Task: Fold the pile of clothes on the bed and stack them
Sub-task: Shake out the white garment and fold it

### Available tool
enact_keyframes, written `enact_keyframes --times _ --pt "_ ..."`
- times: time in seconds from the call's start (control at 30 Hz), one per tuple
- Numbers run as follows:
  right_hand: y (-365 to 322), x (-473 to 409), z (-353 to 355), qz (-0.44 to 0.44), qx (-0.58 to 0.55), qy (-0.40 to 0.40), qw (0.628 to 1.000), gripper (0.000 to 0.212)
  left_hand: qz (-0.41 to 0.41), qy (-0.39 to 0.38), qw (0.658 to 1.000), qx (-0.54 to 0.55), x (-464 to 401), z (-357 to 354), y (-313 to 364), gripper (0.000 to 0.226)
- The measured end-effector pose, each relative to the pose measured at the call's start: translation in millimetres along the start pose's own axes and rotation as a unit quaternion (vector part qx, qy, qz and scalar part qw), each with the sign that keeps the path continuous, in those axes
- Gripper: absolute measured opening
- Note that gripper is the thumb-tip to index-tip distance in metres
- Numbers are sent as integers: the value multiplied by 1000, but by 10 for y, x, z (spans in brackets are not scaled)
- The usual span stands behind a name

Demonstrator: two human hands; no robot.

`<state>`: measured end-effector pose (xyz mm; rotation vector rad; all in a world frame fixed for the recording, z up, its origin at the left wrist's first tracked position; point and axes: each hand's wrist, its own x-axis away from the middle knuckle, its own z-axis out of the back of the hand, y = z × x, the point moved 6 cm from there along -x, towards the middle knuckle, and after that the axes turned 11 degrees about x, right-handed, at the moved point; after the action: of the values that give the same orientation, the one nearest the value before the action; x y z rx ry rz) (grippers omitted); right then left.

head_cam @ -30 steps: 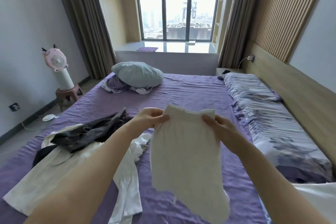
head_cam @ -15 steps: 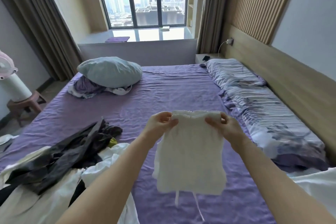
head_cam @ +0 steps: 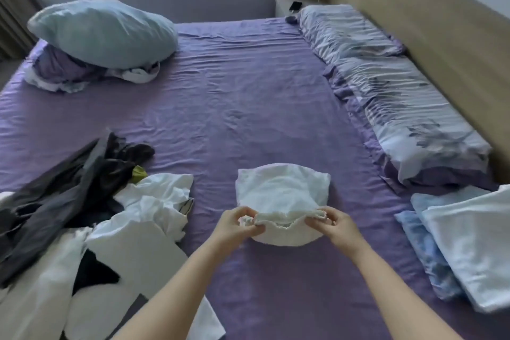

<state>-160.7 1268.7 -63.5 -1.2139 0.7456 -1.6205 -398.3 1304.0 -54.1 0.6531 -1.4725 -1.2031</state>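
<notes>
White knit garment (head_cam: 281, 190) on purple bed (head_cam: 248, 96); near edge pinched between left hand (head_cam: 239, 225) and right hand (head_cam: 335, 225) fingers.

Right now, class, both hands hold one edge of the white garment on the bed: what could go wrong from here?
1. The left hand and right hand pinch only the near edge of the white garment; its far part lies rumpled and may fold crooked.
2. The unfolded pile lies close on the left and could snag it.
</notes>
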Motion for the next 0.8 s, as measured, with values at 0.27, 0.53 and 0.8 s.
enact_keyframes --times 0.27,0.53,0.8 --pt "1255 280 -444 -151 -46 26 987 42 166 2 983 75 168 -439 -1188 16" --pt "1892 447 -682 -238 92 97 962 37 188 128 965 -127 410 -642 -1949 63" --pt "2075 435 -980 -244 106 75 961 89 221 183 950 121 392 -790 -2278 65"
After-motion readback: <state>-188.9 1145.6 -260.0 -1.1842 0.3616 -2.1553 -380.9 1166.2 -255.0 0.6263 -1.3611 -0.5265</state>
